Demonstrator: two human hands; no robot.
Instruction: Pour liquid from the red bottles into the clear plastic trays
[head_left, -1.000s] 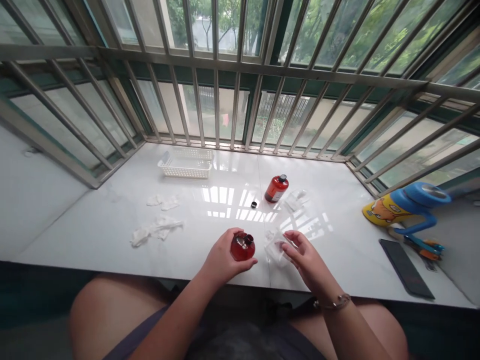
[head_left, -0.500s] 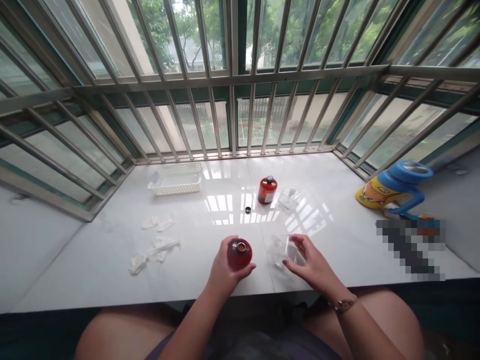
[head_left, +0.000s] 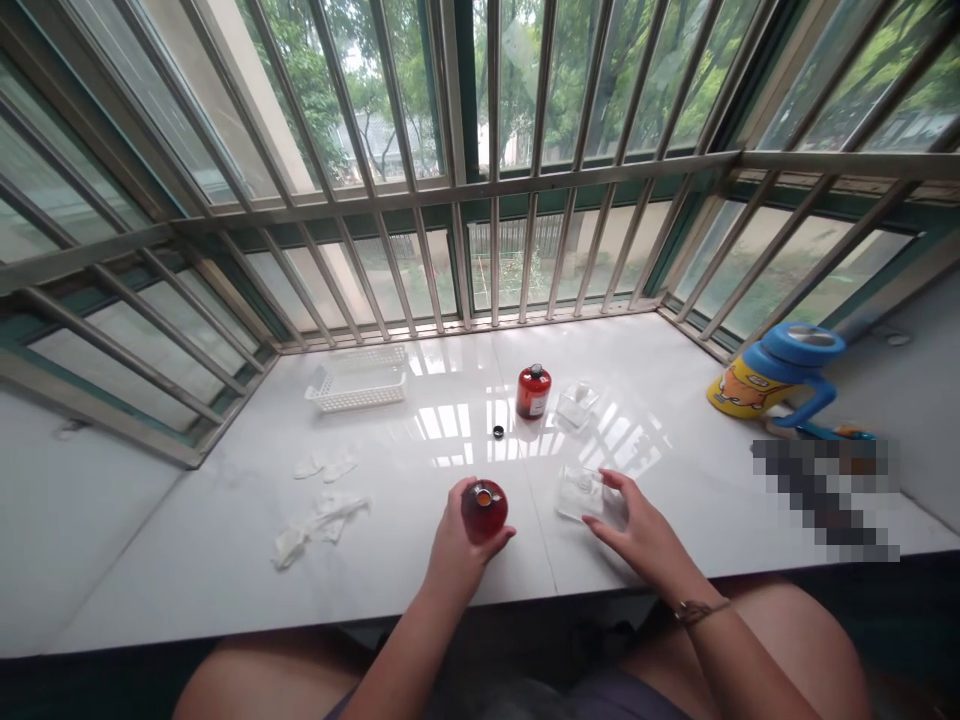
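Note:
My left hand [head_left: 457,540] is wrapped round a small open bottle of red liquid [head_left: 484,509] that stands on the white sill [head_left: 187,560] near its front edge. My right hand [head_left: 637,530] rests just right of it, its fingers curled against a clear glass bottle [head_left: 579,492] on the sill. Further back stand a second red bottle with a black cap [head_left: 533,391], a loose black cap [head_left: 498,431] and another clear glass bottle [head_left: 577,403].
A white plastic basket [head_left: 356,385] sits at the back left. Crumpled white tissues [head_left: 319,515] lie at the left. A blue and yellow jug [head_left: 780,380] lies at the right, beside a blurred-out patch. Metal window bars enclose the sill.
The camera has tilted up, showing more window. My right hand has shifted on the clear glass bottle, which now stands more upright. The left hand keeps hold of the red bottle.

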